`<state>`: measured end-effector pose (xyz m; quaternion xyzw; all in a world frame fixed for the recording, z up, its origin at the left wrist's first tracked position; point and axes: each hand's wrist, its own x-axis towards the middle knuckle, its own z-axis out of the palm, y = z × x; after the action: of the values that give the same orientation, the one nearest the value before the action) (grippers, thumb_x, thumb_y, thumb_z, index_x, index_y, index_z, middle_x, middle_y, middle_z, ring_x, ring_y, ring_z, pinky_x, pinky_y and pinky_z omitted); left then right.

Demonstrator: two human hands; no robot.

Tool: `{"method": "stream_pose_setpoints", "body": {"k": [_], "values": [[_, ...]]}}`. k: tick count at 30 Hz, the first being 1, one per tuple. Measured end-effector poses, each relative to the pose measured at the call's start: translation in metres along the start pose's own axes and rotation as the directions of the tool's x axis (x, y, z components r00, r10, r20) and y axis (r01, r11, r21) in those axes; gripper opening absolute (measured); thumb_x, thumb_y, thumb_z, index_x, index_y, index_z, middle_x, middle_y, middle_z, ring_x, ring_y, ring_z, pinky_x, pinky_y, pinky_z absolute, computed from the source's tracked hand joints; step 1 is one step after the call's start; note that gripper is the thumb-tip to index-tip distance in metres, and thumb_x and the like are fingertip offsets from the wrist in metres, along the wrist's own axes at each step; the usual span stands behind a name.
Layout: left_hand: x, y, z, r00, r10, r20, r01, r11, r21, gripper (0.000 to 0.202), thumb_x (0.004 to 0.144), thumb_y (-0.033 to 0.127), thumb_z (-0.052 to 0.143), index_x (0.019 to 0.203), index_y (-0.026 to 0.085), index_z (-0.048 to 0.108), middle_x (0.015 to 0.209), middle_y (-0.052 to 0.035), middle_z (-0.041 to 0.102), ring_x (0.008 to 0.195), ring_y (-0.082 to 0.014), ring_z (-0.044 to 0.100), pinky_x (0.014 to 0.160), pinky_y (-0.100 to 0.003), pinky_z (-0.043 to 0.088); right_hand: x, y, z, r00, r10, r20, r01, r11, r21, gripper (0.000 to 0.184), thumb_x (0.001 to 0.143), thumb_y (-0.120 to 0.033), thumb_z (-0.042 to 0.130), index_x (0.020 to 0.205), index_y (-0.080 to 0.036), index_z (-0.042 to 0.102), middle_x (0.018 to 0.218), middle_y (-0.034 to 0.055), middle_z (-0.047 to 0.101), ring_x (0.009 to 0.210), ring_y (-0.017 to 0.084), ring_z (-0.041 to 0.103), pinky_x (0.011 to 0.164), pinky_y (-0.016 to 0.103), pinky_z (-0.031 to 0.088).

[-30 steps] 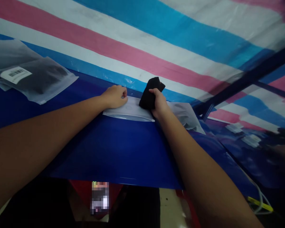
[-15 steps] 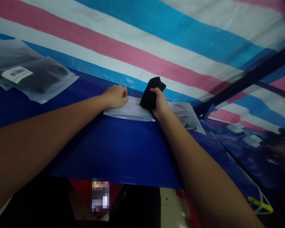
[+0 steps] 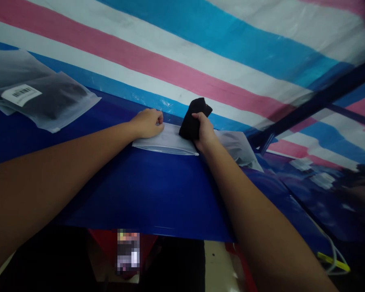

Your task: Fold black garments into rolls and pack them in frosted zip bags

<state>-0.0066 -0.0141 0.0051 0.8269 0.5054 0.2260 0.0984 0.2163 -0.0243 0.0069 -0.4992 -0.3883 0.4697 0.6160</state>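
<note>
My right hand (image 3: 206, 132) is wrapped around a black folded bundle (image 3: 190, 119), which looks like cloth, and holds it tilted over the right end of a frosted plastic zip bag (image 3: 167, 140). That bag lies flat on the blue table, its zip edge towards me. At its left end rests my left hand (image 3: 148, 123), fingers curled in, touching the bag; whether anything is pinched in them is hidden. Just beyond my right wrist lies another frosted bag (image 3: 235, 146), partly covered by that hand.
Frosted bags with dark contents, one bearing a barcode label (image 3: 22, 94), lie at the left of the blue table (image 3: 146, 190). A striped plastic sheet (image 3: 170, 61) rises behind. Dark metal bars (image 3: 316, 93) slope at right. A pixelated patch shows below the table edge.
</note>
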Motion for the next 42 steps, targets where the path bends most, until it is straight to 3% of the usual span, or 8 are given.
{"method": "stream_pose_setpoints", "body": {"k": [24,35,42], "values": [[0.002,-0.003,0.002,1.0,0.022,-0.011,-0.022,1.0,0.0,0.017,0.094,0.035,0.064,0.101,0.021,0.07,0.114,-0.0092,0.078,0.104,-0.0266,0.068,0.086,-0.039,0.05,-0.002,0.0,0.001,1.0,-0.013,0.018,0.014,1.0,-0.027,0.037,0.067,-0.042,0.081,0.096,-0.025,0.066,0.091,0.0024,0.071,0.085,0.023,0.068,0.072,0.036,0.062],[0.001,-0.003,0.001,1.0,0.019,-0.003,-0.019,1.0,-0.006,0.016,0.093,0.035,0.063,0.1,0.022,0.069,0.113,-0.009,0.077,0.105,-0.0272,0.068,0.086,-0.039,0.05,0.007,-0.005,-0.012,0.999,0.013,0.046,-0.017,0.997,0.076,0.031,0.072,-0.044,0.073,0.093,-0.026,0.061,0.087,0.0039,0.065,0.084,0.024,0.067,0.073,0.038,0.063],[0.0,-0.006,-0.003,1.0,0.016,-0.001,-0.016,0.999,0.042,0.017,0.095,0.035,0.061,0.102,0.022,0.069,0.116,-0.0102,0.076,0.107,-0.0286,0.068,0.087,-0.04,0.05,0.004,-0.007,-0.01,0.998,0.048,0.033,-0.051,0.993,0.109,0.033,0.069,-0.041,0.077,0.095,-0.026,0.063,0.091,0.0028,0.068,0.087,0.022,0.068,0.075,0.036,0.063]]}}
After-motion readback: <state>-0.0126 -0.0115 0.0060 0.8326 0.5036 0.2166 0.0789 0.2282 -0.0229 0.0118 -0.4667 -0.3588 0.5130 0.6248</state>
